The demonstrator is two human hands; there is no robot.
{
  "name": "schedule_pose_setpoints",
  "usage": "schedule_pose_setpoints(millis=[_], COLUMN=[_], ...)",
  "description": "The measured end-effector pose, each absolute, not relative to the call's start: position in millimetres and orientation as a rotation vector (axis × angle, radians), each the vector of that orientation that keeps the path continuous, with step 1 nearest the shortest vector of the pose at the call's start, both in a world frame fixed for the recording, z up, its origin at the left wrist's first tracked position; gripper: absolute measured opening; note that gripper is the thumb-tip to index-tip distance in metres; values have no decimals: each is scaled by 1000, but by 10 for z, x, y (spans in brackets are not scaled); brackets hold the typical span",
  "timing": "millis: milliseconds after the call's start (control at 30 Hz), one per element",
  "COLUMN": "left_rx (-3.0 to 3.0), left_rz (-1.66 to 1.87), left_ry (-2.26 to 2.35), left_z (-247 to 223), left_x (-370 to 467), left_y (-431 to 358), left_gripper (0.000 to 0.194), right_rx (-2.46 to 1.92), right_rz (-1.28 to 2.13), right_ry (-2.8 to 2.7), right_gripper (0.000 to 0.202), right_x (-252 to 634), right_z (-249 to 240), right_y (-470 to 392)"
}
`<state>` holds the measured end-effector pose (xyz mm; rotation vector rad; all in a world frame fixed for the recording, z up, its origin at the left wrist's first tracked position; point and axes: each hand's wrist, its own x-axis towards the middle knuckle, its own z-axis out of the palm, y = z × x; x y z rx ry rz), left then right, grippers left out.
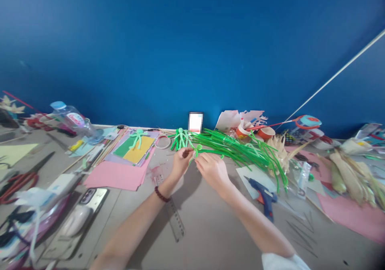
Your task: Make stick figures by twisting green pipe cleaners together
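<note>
A clear, straight-edged ruler [176, 222] lies slantwise on the smooth grey bench [207, 238]. Farther in, wrists angled toward each other, the left hand [182, 160] and right hand [214, 171] pinch a fuzzy light-green stem [196, 152] with a rounded loop, fingertips drawn together around it. Behind it, long bristly green stems [222, 141] lie bundled beside a thin-limbed green figure [181, 135]; a flat blue wall [192, 61] stands farthest.

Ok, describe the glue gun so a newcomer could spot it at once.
On the grey table, right of the person's right hand, find the pale sheet beside the long green stems. The glue gun lies partly over it; its blue pistol shape sets it apart.
</note>
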<state>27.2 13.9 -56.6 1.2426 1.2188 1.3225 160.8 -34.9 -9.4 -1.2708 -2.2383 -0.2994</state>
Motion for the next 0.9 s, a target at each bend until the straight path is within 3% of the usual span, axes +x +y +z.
schedule_pose_setpoints(millis=[500,733,900], left_rx=[794,627,945], left_rz=[1374,1439,1491], left_ry=[989,870,1027], left_z=[-395,-253,-234], left_x=[304,270,227], left_y=[56,40,29], left_gripper=[23,23,21], right_rx=[-1305,-1145,-1136], right_rz=[-8,496,894], right_ry=[-2123,-1812,-1585], right_gripper=[18,16,6], right_x=[1513,1560,1625], right_z=[-289,-413,-436], right_y=[-327,-160,-29])
